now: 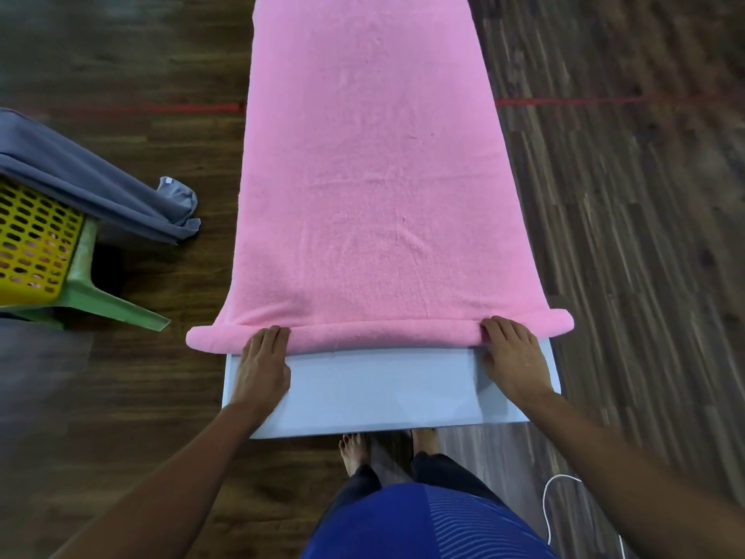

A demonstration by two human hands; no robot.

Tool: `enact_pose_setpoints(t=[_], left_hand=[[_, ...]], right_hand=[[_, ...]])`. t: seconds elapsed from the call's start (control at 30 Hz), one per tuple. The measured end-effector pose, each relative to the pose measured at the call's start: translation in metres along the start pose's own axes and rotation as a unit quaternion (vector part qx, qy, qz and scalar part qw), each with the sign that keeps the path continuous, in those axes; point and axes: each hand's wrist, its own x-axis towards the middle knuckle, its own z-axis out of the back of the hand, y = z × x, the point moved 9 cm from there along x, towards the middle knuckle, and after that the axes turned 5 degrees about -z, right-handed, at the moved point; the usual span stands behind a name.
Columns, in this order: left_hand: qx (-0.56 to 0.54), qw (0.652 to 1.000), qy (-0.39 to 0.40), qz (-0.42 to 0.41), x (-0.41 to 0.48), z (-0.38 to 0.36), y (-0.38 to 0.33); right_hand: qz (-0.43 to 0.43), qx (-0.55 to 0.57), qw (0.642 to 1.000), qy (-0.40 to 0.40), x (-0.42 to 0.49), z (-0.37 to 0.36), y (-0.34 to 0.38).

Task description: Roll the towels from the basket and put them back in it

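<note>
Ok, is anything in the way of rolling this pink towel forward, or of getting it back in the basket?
Nothing visible lies on the pink towel ahead of the left hand and right hand. A grey towel drapes over the yellow basket, covering what shows of its top.

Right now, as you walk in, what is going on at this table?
A person stands at a pale table with a pink towel spread along it. Only the near end is rolled, and the left hand and right hand press on that roll; the rest lies flat. At the left a grey towel hangs over a yellow basket on a green stool.
</note>
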Motion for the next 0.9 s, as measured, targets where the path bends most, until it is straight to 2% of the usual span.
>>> enact_pose_setpoints(t=[0.17,0.23,0.33,0.37,0.43,0.5,0.53,0.63,0.7,0.9], left_hand=[[-0.027,0.999,-0.009,0.016,0.009,0.010,0.013],[-0.032,0.999,-0.006,-0.003,0.015,0.018,0.012],[-0.040,0.998,0.047,-0.008,0.018,0.016,0.010],[-0.038,0.998,0.049,0.007,0.017,0.014,0.014],[-0.020,0.999,0.009,0.045,0.015,0.017,0.024],[0.002,0.997,-0.040,0.059,0.014,0.025,0.025],[0.011,0.998,-0.048,0.045,0.014,0.026,0.019],[0.014,0.999,-0.029,-0.002,0.009,0.018,0.001],[0.005,1.000,-0.012,-0.006,0.003,0.009,-0.002],[0.000,1.000,-0.024,0.012,0.005,0.010,0.004]], right_hand=[[-0.025,0.006,1.000,0.016,0.018,0.014,-0.008],[-0.028,-0.013,0.997,0.077,0.026,0.014,-0.008],[-0.083,-0.005,0.980,0.181,0.027,0.003,-0.017],[-0.104,0.001,0.978,0.179,0.026,0.002,-0.021],[-0.105,-0.007,0.991,0.084,0.028,0.015,-0.023],[-0.072,-0.001,0.997,-0.013,0.027,0.027,-0.017],[-0.047,0.012,0.998,-0.034,0.026,0.029,-0.010],[0.000,0.018,0.999,-0.031,0.015,0.020,0.003],[0.008,0.002,1.000,-0.001,0.007,0.009,0.004],[-0.027,-0.021,0.999,0.014,0.010,0.014,-0.001]])
